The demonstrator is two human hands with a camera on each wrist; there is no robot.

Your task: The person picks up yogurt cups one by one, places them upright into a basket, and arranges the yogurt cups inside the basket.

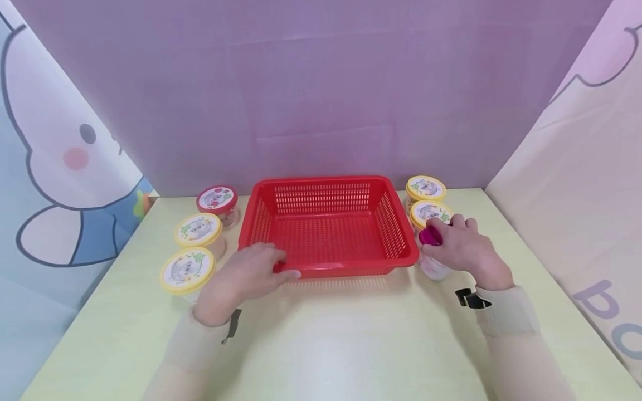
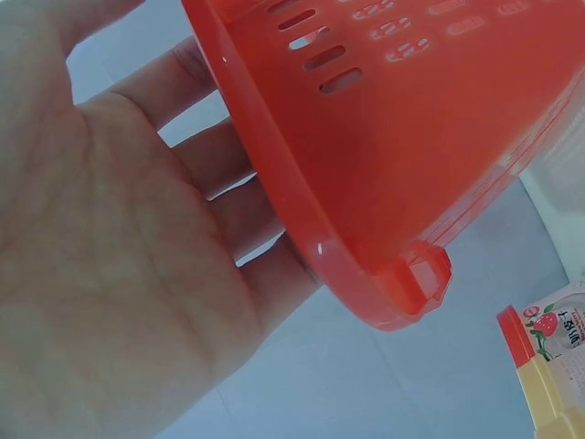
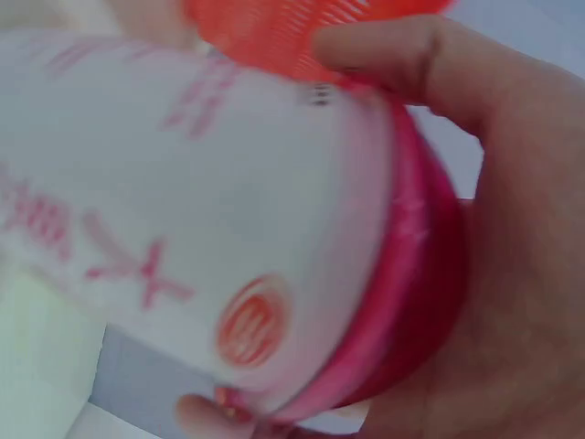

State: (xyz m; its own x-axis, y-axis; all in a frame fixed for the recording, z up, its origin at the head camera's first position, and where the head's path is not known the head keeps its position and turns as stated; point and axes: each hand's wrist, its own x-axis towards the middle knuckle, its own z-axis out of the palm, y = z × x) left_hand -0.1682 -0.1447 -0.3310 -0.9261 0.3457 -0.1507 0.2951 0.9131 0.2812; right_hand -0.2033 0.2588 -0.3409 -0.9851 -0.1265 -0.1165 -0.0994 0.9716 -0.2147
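My right hand (image 1: 463, 248) grips a white tub with a magenta lid (image 1: 430, 236) right of the red basket (image 1: 328, 266). Up close in the right wrist view, the tub (image 3: 183, 201) has red lettering, and the fingers and thumb curl round its lid end. At the basket's front left corner is my left hand (image 1: 251, 273), its fingers over the rim and its thumb by the front wall. The left wrist view has the palm (image 2: 119, 238) facing the basket rim (image 2: 283, 210), with the fingertips hidden behind it.
Left of the basket stand a pink-lidded tub (image 1: 217, 199) and two yellow-lidded tubs, one behind (image 1: 199, 229) and one in front (image 1: 188, 270). Two more yellow-lidded tubs, a rear one (image 1: 426, 187) and a nearer one (image 1: 430, 213), stand right of it. A purple backdrop (image 1: 321, 94) rises behind.
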